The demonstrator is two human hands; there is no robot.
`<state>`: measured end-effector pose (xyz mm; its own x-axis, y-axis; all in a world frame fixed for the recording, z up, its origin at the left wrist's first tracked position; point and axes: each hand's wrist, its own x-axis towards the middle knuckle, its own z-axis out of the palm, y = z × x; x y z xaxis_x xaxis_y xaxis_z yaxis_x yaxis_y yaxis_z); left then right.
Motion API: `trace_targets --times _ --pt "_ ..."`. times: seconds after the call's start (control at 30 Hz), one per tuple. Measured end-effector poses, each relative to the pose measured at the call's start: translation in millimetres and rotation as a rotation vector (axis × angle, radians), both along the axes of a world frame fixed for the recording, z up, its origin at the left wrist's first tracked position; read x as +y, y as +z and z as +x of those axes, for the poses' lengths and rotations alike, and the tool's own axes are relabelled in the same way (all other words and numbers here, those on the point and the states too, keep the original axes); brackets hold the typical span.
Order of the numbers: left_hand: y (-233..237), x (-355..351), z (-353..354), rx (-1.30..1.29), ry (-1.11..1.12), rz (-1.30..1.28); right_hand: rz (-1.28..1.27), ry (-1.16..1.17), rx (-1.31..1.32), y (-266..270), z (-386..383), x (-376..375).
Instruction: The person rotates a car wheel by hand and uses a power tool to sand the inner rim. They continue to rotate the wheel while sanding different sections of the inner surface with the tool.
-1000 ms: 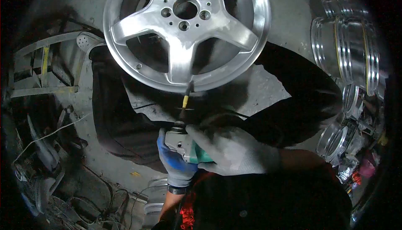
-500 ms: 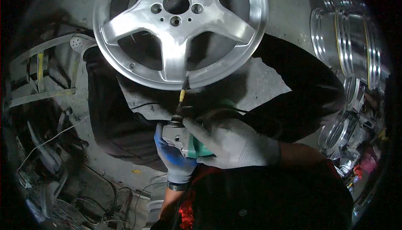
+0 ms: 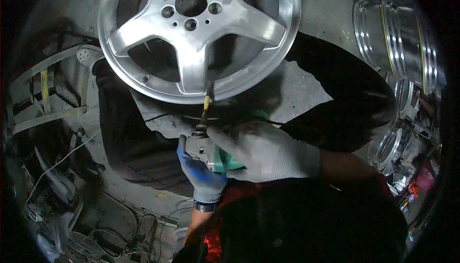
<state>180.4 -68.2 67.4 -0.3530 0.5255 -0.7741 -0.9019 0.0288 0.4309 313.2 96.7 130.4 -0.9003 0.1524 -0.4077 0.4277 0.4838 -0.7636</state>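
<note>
Both my hands wear work gloves and grip a green angle grinder [image 3: 221,160] with a grey metal gear head. My left hand [image 3: 205,180], in a blue and white glove, cups the head from the left and below. Over the green body lies my right hand [image 3: 275,154], closed around it in a whitish glove. From the head a thin shaft [image 3: 207,104] with a yellow band points up at a silver five-spoke alloy wheel [image 3: 194,66]. Its blurred dark tip overlaps the wheel's lower rim beside the bottom spoke.
My dark-trousered legs [image 3: 342,85] bend around the wheel on both sides. Shiny wheel rims [image 3: 397,42] are stacked at the right, with scraps and clutter below them. A metal frame [image 3: 48,114] lies at the left. Cables and dark parts [image 3: 110,234] cover the lower left floor.
The wheel appears slightly further left in view. My hands and the grinder appear a little higher, with the shaft tip still at the lower rim. Both grips stay the same.
</note>
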Motion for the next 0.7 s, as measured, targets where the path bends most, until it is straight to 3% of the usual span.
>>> trace_targets --times 0.03,0.1,0.23,0.3,0.33,0.4,0.43,0.57,0.63,0.67,0.7 --pt "-3 4 -1 0.001 0.0 0.0 -0.041 -0.01 -0.017 -1 0 3" --pt "-9 12 -4 -0.282 0.017 0.226 -0.026 0.003 -0.027 -8 1 7" --pt "-22 10 -1 -0.277 0.026 0.318 -0.013 0.036 -0.052 -14 3 11" --pt "-6 5 7 0.212 -0.178 0.011 0.009 0.034 0.004 -8 5 9" --pt "-1 3 7 0.215 -0.178 0.008 0.031 0.032 0.061 -6 7 7" --pt "7 0 8 -0.051 0.005 -0.03 0.031 -0.02 0.162 -10 11 2" --pt "8 1 8 -0.05 0.004 -0.031 0.035 -0.073 0.262 -11 12 1" --pt "11 10 12 -0.193 0.111 0.037 -0.037 0.024 0.082 -2 7 16" --pt "12 18 24 0.673 -0.372 -0.121 0.006 0.113 -0.083 0 5 24" --pt "7 17 26 0.674 -0.373 -0.119 0.008 0.112 -0.082 -4 7 24" --pt "0 17 27 0.883 -0.447 -0.12 0.023 0.076 -0.016 -10 9 24"
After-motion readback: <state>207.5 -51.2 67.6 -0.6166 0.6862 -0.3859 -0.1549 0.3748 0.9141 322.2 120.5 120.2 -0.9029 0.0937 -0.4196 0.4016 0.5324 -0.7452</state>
